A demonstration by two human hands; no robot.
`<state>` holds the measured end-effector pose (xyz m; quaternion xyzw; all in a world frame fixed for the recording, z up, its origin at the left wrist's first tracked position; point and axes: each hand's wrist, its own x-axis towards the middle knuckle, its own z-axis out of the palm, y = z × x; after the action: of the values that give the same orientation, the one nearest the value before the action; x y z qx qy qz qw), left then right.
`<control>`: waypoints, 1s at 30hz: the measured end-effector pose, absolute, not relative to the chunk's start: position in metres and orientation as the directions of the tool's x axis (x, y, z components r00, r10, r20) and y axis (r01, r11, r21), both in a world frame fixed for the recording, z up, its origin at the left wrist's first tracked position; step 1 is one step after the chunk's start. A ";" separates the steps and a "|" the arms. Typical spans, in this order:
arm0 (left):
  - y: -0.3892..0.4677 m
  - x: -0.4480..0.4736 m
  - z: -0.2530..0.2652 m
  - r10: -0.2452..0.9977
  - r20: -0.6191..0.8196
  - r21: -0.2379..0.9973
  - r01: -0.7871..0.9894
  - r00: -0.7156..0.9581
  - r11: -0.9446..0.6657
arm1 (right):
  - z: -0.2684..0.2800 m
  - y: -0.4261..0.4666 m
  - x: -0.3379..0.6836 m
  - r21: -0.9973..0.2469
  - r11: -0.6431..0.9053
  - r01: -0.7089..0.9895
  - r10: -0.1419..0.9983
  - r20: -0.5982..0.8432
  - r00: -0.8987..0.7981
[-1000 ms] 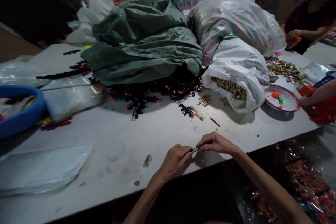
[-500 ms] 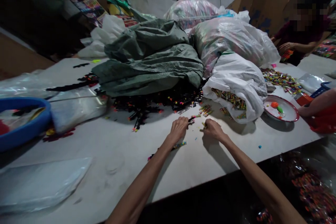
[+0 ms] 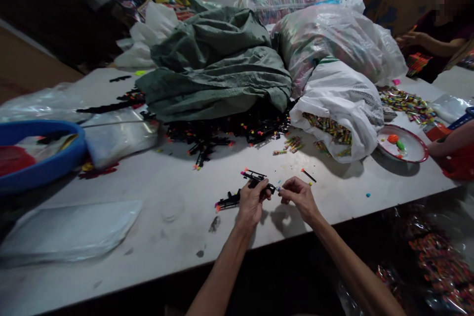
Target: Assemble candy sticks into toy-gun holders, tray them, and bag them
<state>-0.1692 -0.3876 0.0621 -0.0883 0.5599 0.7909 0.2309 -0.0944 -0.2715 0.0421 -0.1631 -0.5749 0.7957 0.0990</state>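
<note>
My left hand (image 3: 252, 202) is closed around a small black toy gun (image 3: 255, 175) with a pink and orange tip, raised a little off the table. Just right of the gun's rear end, my right hand (image 3: 300, 199) pinches something small and pale; fingers hide most of it. Another black toy gun (image 3: 227, 201) with an orange tip lies left of my left hand, partly behind it. Beyond my right hand rests a thin black stick (image 3: 309, 176) with an orange end. Small colourful tubes (image 3: 292, 144) lie farther back on the table.
Black toy parts (image 3: 207, 140) spill from under a dark green sack (image 3: 222, 74). A white sack (image 3: 344, 103) holds more colourful tubes. On the right is a red-rimmed plate (image 3: 416, 158); on the left, a blue basin (image 3: 44, 177) and plastic bags (image 3: 74, 229). A co-worker (image 3: 437, 39) sits far right.
Both hands have drawn nearer to me and closer together. The left now holds the toy gun up, and the right has come to its rear end. The view has tilted down slightly.
</note>
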 end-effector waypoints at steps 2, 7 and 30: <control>-0.388 -0.167 0.064 0.233 -0.399 0.847 -0.454 -0.887 -0.278 | 0.042 -0.272 -0.088 -0.952 -0.304 0.028 0.319 -0.129 -0.939; -0.386 -0.164 0.065 0.160 -0.353 0.887 -0.384 -0.922 -0.256 | 0.043 -0.277 -0.079 -0.968 -0.251 0.016 0.304 -0.094 -0.948; -0.395 -0.167 0.068 0.221 -0.390 0.837 -0.444 -0.894 -0.320 | 0.041 -0.287 -0.081 -0.898 0.342 -0.277 0.264 0.375 -0.889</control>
<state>-0.1666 -0.3946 0.0681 -0.1022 0.5454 0.8060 0.2062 -0.0814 -0.2870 0.0408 0.0042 -0.7846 0.5735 0.2357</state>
